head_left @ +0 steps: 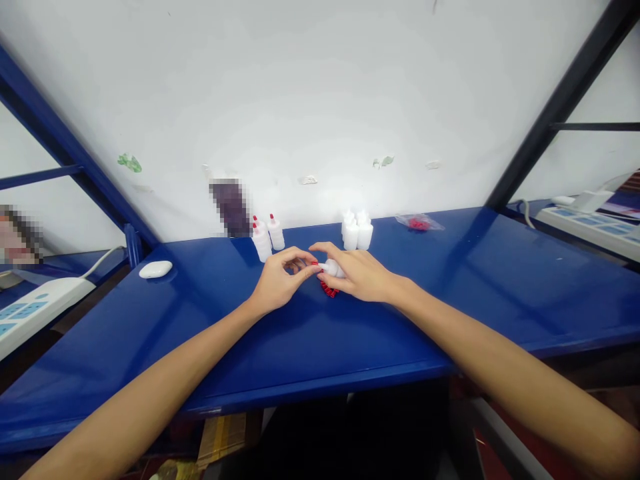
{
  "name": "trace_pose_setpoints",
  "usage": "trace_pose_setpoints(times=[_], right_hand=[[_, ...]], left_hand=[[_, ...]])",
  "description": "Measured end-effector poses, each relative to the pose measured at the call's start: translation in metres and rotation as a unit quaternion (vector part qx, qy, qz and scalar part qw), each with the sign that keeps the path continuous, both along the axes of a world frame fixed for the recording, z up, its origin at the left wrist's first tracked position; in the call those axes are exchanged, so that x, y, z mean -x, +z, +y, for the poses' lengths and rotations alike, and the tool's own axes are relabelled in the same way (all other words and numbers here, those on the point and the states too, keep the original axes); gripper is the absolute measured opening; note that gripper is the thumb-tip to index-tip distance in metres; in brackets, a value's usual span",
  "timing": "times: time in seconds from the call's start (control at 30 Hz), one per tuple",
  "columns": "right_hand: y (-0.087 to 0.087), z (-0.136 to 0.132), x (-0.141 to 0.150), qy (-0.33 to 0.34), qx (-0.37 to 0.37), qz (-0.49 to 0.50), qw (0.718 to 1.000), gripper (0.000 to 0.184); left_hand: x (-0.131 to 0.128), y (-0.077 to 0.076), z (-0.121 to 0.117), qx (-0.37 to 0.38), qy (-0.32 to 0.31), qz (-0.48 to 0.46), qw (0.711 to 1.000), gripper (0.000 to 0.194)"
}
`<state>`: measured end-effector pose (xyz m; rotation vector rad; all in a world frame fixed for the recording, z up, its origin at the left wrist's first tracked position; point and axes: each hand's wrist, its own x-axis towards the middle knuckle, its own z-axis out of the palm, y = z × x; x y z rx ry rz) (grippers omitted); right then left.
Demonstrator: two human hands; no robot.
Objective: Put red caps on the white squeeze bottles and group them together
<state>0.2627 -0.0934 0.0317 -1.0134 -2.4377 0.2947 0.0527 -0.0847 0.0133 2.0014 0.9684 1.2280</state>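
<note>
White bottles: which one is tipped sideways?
The bottle in the right hand, nozzle toward the left hand; red-tipped bottles and all-white bottles stand upright.

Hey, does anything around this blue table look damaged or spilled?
Yes: the white wall looks chipped, with rough patches, some showing green. I see no spill around the bottle in the right hand.
</note>
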Motion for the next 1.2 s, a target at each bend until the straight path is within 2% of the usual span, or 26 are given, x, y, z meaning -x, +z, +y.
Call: trace_pose_setpoints(times=[0.07,0.17,0.27,0.37,0.5,0.7,0.87,1.0,1.2], right_hand=[[0.000,-0.001,0.000,0.026,-0.005,0.016,1.000,0.053],[0.000,-0.003,0.002,0.077,-0.002,0.033,0.996,0.044],[-0.002,-0.003,0.005,0.103,0.013,0.051,0.993,0.041],[-0.003,-0.004,0.006,0.100,0.042,0.073,0.991,0.042],[-0.002,-0.005,0.008,0.085,0.076,0.087,0.990,0.041],[-0.001,-0.005,0.009,0.085,0.059,0.083,0.991,0.035],[0.000,-0.005,0.010,0.086,0.088,0.098,0.988,0.032],[-0.001,-0.005,0.010,0.103,0.100,0.107,0.984,0.030],[-0.005,-0.009,0.013,0.103,0.066,0.143,0.982,0.032]], left_hand=[[0.001,0.000,0.003,0.068,-0.036,-0.033,0.997,0.030],[0.003,-0.002,0.006,0.137,-0.092,-0.054,0.985,0.034],[0.002,-0.005,0.007,0.168,-0.101,-0.081,0.977,0.033],[0.001,-0.008,0.007,0.195,-0.102,-0.111,0.969,0.032],[0.000,-0.010,0.007,0.211,-0.107,-0.122,0.964,0.032],[-0.001,-0.011,0.007,0.224,-0.133,-0.132,0.956,0.031],[-0.001,-0.013,0.007,0.245,-0.160,-0.150,0.945,0.030],[0.000,-0.011,0.006,0.244,-0.148,-0.133,0.949,0.028],[0.000,-0.010,0.009,0.223,-0.126,-0.140,0.957,0.030]])
